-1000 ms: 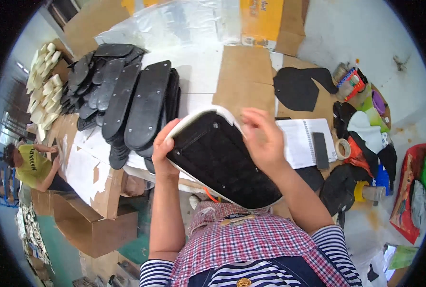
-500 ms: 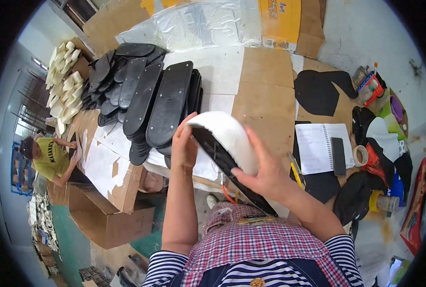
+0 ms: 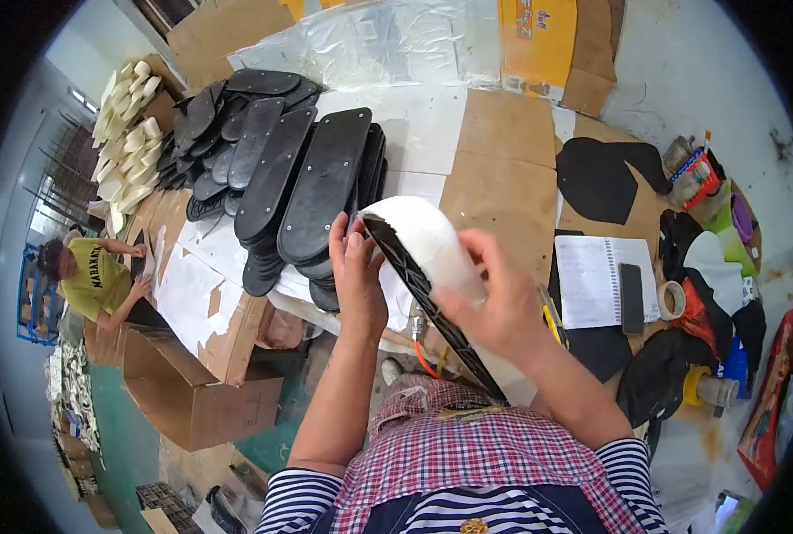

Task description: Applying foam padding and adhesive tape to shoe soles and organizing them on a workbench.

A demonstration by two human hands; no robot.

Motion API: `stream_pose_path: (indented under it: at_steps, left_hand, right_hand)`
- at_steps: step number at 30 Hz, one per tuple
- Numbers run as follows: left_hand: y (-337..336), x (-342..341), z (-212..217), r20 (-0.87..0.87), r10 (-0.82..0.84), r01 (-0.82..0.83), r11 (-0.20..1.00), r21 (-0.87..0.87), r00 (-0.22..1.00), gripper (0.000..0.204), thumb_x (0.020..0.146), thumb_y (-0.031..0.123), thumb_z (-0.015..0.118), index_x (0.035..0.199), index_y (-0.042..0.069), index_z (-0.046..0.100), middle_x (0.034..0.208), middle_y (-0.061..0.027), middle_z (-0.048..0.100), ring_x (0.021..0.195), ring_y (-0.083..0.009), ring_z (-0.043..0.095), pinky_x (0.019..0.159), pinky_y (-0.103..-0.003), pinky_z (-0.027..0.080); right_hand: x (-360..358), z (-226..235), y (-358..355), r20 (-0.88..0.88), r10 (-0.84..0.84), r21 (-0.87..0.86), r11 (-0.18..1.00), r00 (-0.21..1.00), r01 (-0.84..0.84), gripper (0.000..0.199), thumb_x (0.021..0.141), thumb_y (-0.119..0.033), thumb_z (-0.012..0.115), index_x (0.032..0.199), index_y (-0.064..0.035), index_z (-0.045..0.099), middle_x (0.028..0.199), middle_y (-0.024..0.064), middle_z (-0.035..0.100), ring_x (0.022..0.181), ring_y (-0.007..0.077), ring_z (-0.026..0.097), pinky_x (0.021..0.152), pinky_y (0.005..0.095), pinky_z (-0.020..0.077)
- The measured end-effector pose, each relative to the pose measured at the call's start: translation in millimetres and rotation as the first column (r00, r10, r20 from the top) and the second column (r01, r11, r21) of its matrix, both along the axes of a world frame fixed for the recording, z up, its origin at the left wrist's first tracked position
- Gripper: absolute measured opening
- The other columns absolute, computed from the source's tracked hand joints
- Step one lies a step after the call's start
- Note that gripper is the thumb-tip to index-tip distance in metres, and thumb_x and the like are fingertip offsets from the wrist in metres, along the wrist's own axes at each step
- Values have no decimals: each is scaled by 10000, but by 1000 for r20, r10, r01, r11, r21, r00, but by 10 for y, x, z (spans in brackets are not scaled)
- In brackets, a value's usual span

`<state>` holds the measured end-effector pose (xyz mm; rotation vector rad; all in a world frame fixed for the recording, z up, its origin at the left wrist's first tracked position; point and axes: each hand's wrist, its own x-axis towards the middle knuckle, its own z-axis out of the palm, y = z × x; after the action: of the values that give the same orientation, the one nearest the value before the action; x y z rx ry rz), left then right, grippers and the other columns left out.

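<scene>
In front of my apron I hold a padded board tilted on edge: a thick white foam pad (image 3: 418,233) sits against a long black ribbed plastic board (image 3: 432,311), whose underside faces left. My left hand (image 3: 357,276) is at its upper left end, fingers curled at the board's edge. My right hand (image 3: 503,298) grips the foam from the right, the thumb lying across it and the fingers over the far side. Beyond my left hand stand stacks of long rounded black boards (image 3: 325,182) with studs near their edges.
White foam pieces (image 3: 129,169) are heaped at the far left, near a co-worker in a yellow-green shirt (image 3: 98,276). An open cardboard box (image 3: 236,414) stands below the table. On the right lie a spiral notebook (image 3: 587,280), a phone (image 3: 630,298), a tape roll (image 3: 672,301) and black cut pieces (image 3: 601,178).
My left thumb has lifted and the left hand has shifted slightly right. The padded board has turned a little, showing more of its ribbed underside. My right hand has moved slightly on the foam.
</scene>
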<state>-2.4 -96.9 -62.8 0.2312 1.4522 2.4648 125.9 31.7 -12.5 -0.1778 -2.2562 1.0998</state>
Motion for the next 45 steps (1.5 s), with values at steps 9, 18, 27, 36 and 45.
stream_pose_path:
  at_steps: [9, 18, 27, 36, 45]
  left_hand:
    - [37, -12, -32, -29, -42, 42, 999, -15, 999, 705, 871, 393, 551, 1415, 101, 208, 1350, -127, 372, 1169, -199, 435, 956, -349, 350]
    - [16, -288, -413, 55, -277, 273, 960, 66, 959, 578, 925, 532, 392, 1321, 112, 409, 1275, -80, 493, 1179, -206, 472, 1012, -381, 343]
    - [-202, -876, -790, 298, -219, 216, 975, 44, 929, 747, 808, 742, 364, 1104, 80, 546, 1074, -126, 597, 927, -297, 590, 781, -437, 509]
    - [62, -792, -648, 316, -70, 119, 983, -140, 946, 596, 876, 582, 372, 1069, 35, 506, 1020, -175, 564, 925, -331, 568, 813, -452, 482]
    - [405, -584, -429, 242, 27, 18, 983, -183, 970, 561, 884, 618, 374, 1093, 128, 550, 1040, -39, 594, 935, -215, 582, 823, -361, 476]
  right_hand:
    - [-268, -14, 71, -5, 113, -396, 912, 994, -106, 360, 731, -245, 751, 882, -34, 501, 768, 58, 531, 697, 149, 538, 608, 297, 458]
    - [-346, -420, 53, -165, 151, -416, 885, 975, -208, 418, 751, -220, 704, 1066, -31, 505, 991, 136, 539, 900, 258, 567, 786, 363, 475]
    - [553, -1698, 1331, 129, -587, -51, 801, 799, 597, 375, 753, -204, 677, 1078, -48, 572, 969, 164, 591, 920, 340, 564, 803, 389, 469]
    - [1718, -2152, 2464, 516, -840, 489, 452, 171, 746, 703, 687, -369, 726, 1267, -100, 434, 1149, 173, 495, 1102, 359, 440, 913, 475, 384]
    - [1584, -1861, 2550, 705, -709, 471, 463, -5, 750, 842, 614, -409, 767, 1314, -129, 391, 1223, 173, 470, 1193, 376, 400, 977, 538, 317]
